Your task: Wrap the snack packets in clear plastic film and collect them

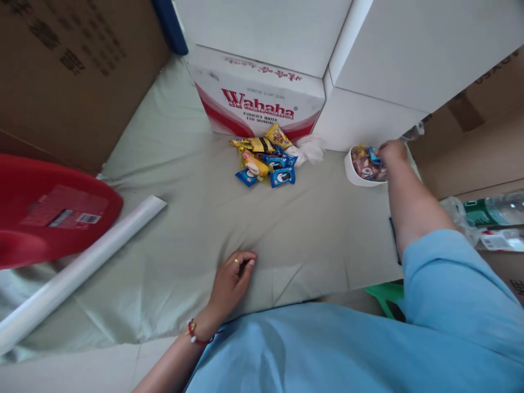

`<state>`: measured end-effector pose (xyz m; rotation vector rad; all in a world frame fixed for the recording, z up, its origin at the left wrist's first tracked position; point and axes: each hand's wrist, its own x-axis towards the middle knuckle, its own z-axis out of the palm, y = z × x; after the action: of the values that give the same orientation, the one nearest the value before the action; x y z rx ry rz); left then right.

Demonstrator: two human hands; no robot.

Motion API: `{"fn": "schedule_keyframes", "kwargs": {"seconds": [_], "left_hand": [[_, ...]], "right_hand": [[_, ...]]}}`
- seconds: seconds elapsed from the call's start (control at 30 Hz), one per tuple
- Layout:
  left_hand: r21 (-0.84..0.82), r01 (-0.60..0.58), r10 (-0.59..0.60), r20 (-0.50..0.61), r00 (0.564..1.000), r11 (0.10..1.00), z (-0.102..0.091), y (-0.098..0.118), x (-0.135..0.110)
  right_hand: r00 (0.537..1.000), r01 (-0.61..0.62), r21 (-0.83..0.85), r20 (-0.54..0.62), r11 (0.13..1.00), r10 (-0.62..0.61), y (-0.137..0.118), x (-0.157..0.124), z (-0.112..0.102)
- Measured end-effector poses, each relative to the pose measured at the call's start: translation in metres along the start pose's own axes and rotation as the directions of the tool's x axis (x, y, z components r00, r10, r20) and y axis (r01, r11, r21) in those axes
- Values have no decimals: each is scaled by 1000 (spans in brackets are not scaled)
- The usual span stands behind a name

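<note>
My right hand [393, 154] reaches to the rim of a white tub [351, 173] on the right side of the cloth. Its fingers are closed on a small blue snack packet [373, 156]. Inside the tub lie several reddish-brown wrapped snacks [366, 167], partly covered by the hand and the packet. My left hand [234, 277] rests on the cloth near the front edge, fingers curled in towards the thumb and nothing visible in them. Farther back is a loose pile of yellow snack packets [257, 164] and blue snack packets [282, 177].
A Wahaha water carton [262, 103] stands behind the pile, with a crumpled white plastic bag [309, 150] beside it. At the left are a white roll [85, 267] and a red plastic object [53, 202]. Plastic bottles [491, 212] lie at the right, beyond the table edge.
</note>
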<state>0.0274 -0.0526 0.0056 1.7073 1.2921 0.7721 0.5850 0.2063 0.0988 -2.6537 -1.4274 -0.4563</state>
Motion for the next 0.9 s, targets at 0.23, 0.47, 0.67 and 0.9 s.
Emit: {"fn": "schedule_keyframes", "kwargs": {"seconds": [0.23, 0.47, 0.67, 0.9], "left_hand": [[18, -155, 155, -2, 988, 988, -1, -4, -1], [-13, -123, 123, 16, 992, 992, -2, 1, -3], [-30, -98, 99, 37, 994, 995, -2, 1, -3], [-33, -94, 95, 39, 995, 995, 0, 0, -4]], "right_hand": [[995, -42, -2, 89, 999, 42, -10, -47, 4], [974, -153, 100, -150, 983, 167, -19, -41, -11], [868, 478, 181, -248, 860, -430, -76, -88, -24], [702, 688, 233, 27, 687, -712, -156, -167, -9]]}}
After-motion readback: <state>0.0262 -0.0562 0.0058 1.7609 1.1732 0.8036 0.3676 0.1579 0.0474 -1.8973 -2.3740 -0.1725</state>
